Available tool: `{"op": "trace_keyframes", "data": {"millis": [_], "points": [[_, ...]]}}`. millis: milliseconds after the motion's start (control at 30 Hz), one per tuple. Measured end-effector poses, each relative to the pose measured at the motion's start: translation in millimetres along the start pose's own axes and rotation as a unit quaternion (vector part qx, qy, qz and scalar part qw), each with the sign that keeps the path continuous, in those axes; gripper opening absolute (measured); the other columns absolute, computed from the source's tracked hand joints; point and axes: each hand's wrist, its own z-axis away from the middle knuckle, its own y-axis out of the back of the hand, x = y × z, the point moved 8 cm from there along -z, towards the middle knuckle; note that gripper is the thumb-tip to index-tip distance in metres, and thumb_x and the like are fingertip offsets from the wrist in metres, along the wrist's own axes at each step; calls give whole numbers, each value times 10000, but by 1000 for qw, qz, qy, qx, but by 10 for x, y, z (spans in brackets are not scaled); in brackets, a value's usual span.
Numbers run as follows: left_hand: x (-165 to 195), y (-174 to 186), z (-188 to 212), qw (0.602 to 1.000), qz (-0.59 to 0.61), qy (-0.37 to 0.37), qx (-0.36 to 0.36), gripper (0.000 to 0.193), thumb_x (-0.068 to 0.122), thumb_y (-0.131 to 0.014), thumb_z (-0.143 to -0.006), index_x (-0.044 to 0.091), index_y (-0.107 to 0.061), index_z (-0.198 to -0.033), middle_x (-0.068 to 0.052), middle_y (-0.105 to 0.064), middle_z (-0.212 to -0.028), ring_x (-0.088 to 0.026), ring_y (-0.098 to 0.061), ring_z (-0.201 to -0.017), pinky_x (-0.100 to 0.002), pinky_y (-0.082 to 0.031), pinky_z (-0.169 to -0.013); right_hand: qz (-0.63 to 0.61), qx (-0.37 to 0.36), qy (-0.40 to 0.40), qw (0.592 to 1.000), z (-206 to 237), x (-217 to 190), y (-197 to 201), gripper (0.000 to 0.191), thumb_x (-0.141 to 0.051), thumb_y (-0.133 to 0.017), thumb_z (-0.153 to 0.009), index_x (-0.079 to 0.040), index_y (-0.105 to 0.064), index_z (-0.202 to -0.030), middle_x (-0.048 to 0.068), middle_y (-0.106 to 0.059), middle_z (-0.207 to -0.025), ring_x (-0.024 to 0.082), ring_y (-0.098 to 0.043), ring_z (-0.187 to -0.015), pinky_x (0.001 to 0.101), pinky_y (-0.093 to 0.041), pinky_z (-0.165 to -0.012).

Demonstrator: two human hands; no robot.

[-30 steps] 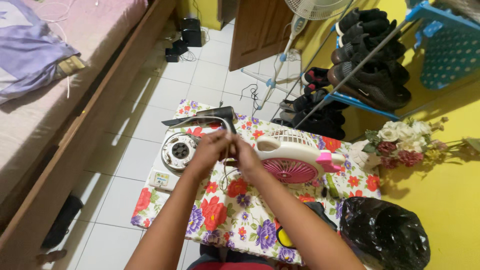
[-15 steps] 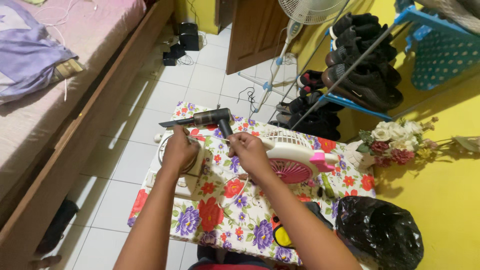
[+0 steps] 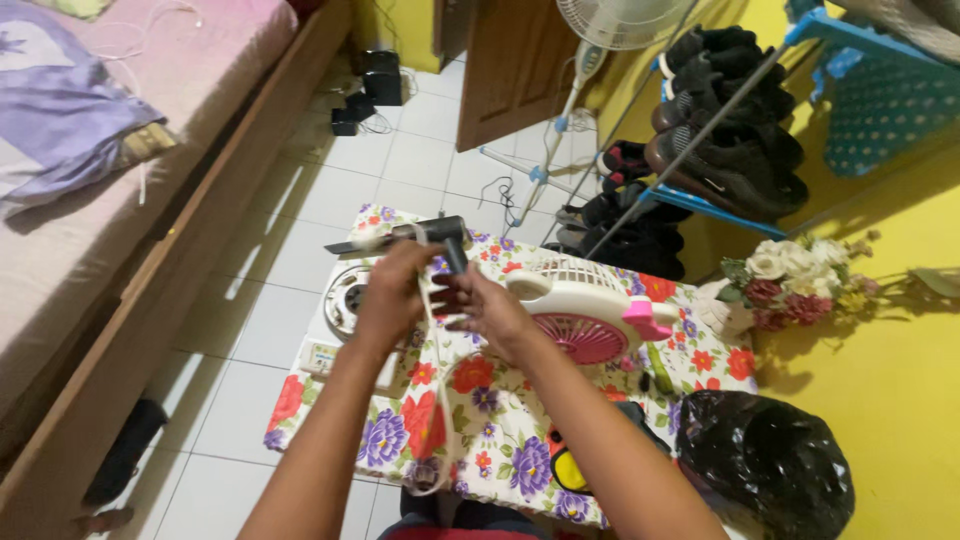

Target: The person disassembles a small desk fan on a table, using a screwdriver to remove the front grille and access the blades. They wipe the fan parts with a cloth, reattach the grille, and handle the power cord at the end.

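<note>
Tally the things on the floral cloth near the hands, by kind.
Small white and pink fan: 1
Dark handheld tool with a nozzle: 1
Round fan grille: 1
White cord, held by left hand and right hand: 1
Yellow and black item: 1
Total: 5

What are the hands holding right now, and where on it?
Both hands grip a white cord: the left hand high up near the dark tool, the right hand just beside it; the rest hangs below.
</note>
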Motion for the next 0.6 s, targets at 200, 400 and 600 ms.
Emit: {"op": "trace_keyframes", "data": {"millis": [200,400,600], "points": [[245,-229,270,992,56,9,-108,333,-105,-595,-881,48,-730,-1144,-149,-705,-1005,-308,-686,-924,-413,-541,-774,-30,12,82,996,-244,-365,-88,277,-225,-608,-1010,7,-663,-1152,92,-728,-935,169,-695,-826,300,-563,-772],[11,-46,350,966,242,78,-34,372,-123,-477,-854,11,-772,-1038,-140,-754,-1128,-261,-713,-1084,-377,-535,-963,131,49,126,982,-161,-530,-49,221,-158,-580,-1003,-26,-696,-1137,25,-705,-830,115,-604,-686,264,-499,-646],[436,455,172,968,-192,-52,156,477,54,-633,-682,-80,-664,-1138,-283,-652,-1102,-426,-606,-1041,-467,-433,-959,293,35,261,919,168,-836,-191,270,-194,-543,-1074,-15,-720,-1172,-43,-605,-795,38,-520,-703,220,-459,-645]]}}
